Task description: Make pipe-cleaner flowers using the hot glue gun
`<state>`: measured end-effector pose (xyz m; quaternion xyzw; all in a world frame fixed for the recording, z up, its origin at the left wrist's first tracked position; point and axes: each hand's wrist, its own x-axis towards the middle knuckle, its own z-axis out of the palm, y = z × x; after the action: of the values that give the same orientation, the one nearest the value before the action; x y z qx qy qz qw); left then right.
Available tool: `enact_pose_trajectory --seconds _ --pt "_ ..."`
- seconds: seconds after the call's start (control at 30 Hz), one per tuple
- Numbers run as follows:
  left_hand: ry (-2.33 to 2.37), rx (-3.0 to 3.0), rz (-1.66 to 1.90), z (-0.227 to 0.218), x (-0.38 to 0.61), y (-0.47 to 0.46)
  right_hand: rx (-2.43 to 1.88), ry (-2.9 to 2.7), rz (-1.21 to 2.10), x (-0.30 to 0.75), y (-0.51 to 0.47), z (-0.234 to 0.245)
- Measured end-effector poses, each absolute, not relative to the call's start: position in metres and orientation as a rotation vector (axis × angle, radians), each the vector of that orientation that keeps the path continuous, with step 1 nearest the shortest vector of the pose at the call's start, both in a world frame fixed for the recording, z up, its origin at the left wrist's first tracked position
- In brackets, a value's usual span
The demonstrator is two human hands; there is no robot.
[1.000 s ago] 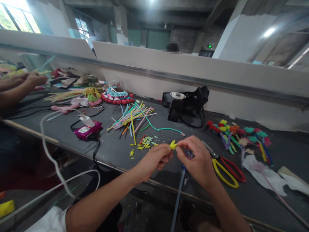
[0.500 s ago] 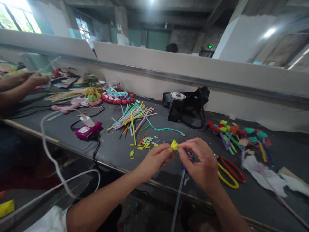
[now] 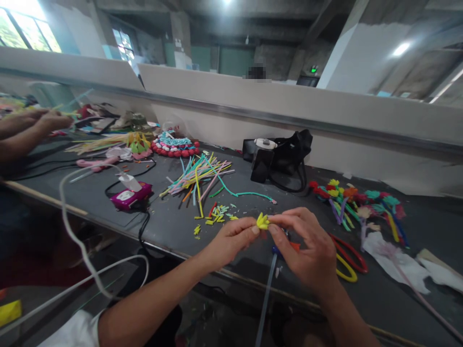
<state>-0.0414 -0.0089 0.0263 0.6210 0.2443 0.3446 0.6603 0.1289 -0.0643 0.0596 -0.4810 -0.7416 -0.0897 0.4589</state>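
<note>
Between my two hands, above the table's front edge, is a small yellow flower (image 3: 262, 221) made of short fuzzy pipe-cleaner pieces. My left hand (image 3: 237, 236) pinches its base between thumb and fingers. The thumb and index finger of my right hand (image 3: 307, 246) close on its right side. Below my right hand lies a blue tool (image 3: 277, 250), partly hidden, with a long translucent stick (image 3: 267, 299) reaching past the edge. Cut yellow and pale green pieces (image 3: 219, 212) lie left of the flower, beside a small yellow cluster (image 3: 197, 230).
Pipe cleaners (image 3: 202, 176) lie in a loose pile behind the cut pieces. Scissors (image 3: 349, 260) and finished flowers (image 3: 340, 193) are on the right. A black bag (image 3: 296, 149) stands at the back. A purple power socket (image 3: 132, 195) trails cables. Another person's hands (image 3: 47, 120) work at far left.
My right hand has shifted slightly right and down, its fingers moving around the flower. The yellow flower has tilted, showing its petals more spread. My left hand still pinches it.
</note>
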Motion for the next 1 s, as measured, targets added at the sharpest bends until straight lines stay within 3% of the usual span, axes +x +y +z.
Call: enact_pose_trajectory --seconds 1.0 --pt "0.476 1.791 0.821 0.024 -0.050 -0.008 -0.998 -1.938 -0.311 0.129 -0.083 0.069"
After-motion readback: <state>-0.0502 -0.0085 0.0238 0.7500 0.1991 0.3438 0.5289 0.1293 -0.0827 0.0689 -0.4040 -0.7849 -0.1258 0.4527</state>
